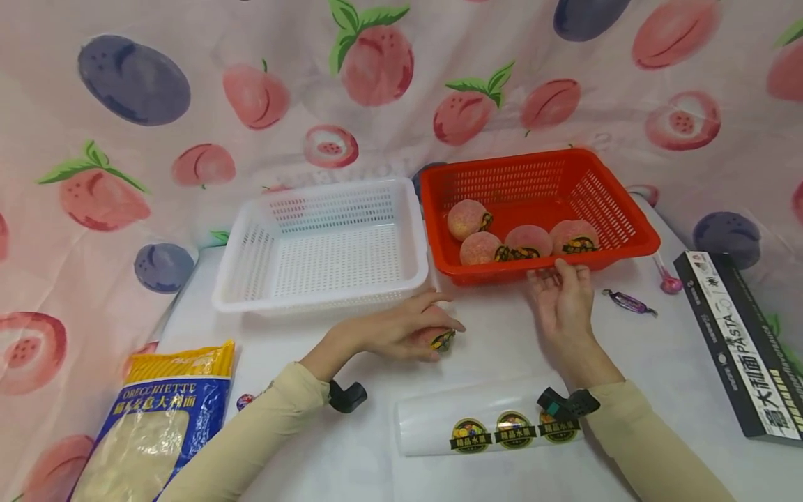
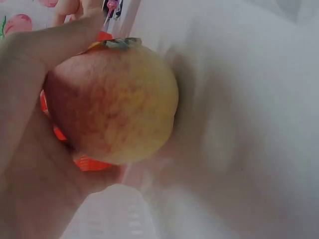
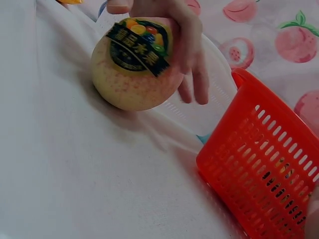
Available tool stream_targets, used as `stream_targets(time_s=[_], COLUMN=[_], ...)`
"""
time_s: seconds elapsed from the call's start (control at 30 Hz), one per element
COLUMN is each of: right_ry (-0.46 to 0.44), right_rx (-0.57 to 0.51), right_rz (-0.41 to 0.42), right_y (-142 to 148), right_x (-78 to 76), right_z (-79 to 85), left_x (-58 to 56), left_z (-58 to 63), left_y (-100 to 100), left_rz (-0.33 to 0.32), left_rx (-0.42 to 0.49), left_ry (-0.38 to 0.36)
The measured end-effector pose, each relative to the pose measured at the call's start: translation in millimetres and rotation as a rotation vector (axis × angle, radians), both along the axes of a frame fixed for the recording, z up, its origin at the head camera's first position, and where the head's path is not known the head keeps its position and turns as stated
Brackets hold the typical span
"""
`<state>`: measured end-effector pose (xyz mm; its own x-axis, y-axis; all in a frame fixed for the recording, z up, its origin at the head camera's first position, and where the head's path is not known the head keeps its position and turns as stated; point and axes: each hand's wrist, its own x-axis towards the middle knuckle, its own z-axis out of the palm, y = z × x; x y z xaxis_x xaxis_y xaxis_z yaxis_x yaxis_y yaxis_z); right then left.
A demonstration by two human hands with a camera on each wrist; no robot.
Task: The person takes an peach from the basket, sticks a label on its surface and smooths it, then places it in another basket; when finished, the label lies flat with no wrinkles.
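My left hand [image 1: 410,328] grips a peach [image 2: 112,102] low over the white table, in front of the two baskets. The fruit blushes red to yellow and bears a black-and-gold sticker [image 3: 138,45], plain in the right wrist view. At the front rim of the red basket [image 1: 627,240], my right hand [image 1: 564,303] is palm up, thumb at the rim and fingers beneath it. Several stickered peaches [image 1: 529,242] lie along the basket's front and left side. Only a sliver of that hand shows at the right wrist view's edge.
A white basket [image 1: 326,300] stands left of the red one. Nearer me lies a roll of stickers [image 1: 433,422]. An orecchiette bag [image 1: 169,418] is at left; a pasta box [image 1: 734,341], a wrapped candy [image 1: 629,302] and a lollipop [image 1: 670,284] are at right.
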<state>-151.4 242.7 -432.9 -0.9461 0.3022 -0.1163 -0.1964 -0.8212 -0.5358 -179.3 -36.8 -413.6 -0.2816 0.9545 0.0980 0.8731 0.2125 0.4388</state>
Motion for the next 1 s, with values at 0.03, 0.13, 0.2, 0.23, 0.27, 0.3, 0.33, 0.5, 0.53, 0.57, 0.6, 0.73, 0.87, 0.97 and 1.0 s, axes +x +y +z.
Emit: stream_targets(time_s=[0.03,0.13,0.2,0.23,0.27,0.3,0.33,0.5,0.53,0.57,0.6,0.73,0.87,0.97,1.0], right_ry=[0.001,-0.004,-0.004,-0.001,0.001,0.002,0.004,0.003,0.002,0.001,0.002,0.006,0.01,0.014,0.014], right_rx=[-0.003,0.003,0.012,0.018,0.022,0.028,0.032,0.043,0.043,0.045,0.046,0.042,0.036,0.039,0.042], right_rz=[0.002,0.007,0.017,0.023,0.025,0.028,0.029,0.023,0.022,0.021,0.021,0.031,0.034,0.037,0.039], right_y=[0,1,2,2,2,2,3,4,4,4,4,5,6,6,6], right_x=[0.2,0.5,0.9,1.2,1.5,1.6,1.4,0.0,-0.5,-0.8,-1.3,-1.6,-1.4,-1.0,-0.6], right_z=[-0.2,-0.5,-0.2,0.0,0.3,0.5,0.5,-0.2,-0.3,-0.4,-0.6,-1.3,-2.0,-2.6,-2.7], left_x=[-0.3,0.1,1.0,1.4,1.7,1.8,1.7,-2.2,-3.1,-3.6,-3.8,-4.0,-3.2,-3.2,-3.4], left_z=[-0.5,0.4,3.2,5.6,8.2,10.9,13.5,21.7,21.9,21.7,21.4,18.9,19.5,20.0,19.9], left_y=[1,3,5,6,7,8,9,11,11,10,10,8,7,6,6], left_rz=[-0.024,-0.058,-0.051,-0.043,-0.035,-0.023,-0.013,0.008,0.007,0.011,0.016,0.032,0.046,0.077,0.086], left_rx=[0.033,0.059,0.017,-0.016,-0.054,-0.096,-0.137,-0.26,-0.265,-0.266,-0.268,-0.264,-0.269,-0.276,-0.277], left_ry=[0.005,0.018,0.026,0.027,0.026,0.021,0.017,0.01,0.018,0.016,0.007,0.014,-0.008,-0.044,-0.051])
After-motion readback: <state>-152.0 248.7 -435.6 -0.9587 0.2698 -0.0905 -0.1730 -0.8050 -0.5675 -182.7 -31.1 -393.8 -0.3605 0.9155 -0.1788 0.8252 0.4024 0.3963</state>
